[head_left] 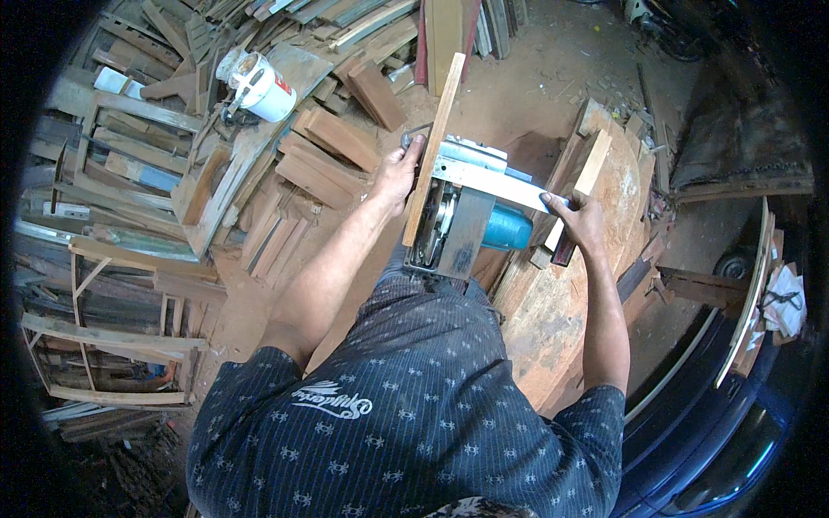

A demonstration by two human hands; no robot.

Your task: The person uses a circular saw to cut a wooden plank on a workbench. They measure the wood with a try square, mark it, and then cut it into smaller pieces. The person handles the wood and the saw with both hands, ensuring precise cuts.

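Note:
A machine with a teal motor housing, a dark flat plate and an exposed wheel stands in front of my waist. Along its left side a long, narrow wooden strip slants away from me. My left hand is closed at the strip's left edge, thumb against it; the other fingers are partly hidden. A bent grey metal rod shows just above that hand. Across the machine lies a flat silver metal bar. My right hand pinches its right end, with the thumb on top.
On the right, a thick wooden slab carries a pale wood block. Stacked planks, wooden frames and a white bucket crowd the left. A dark blue car stands at the lower right.

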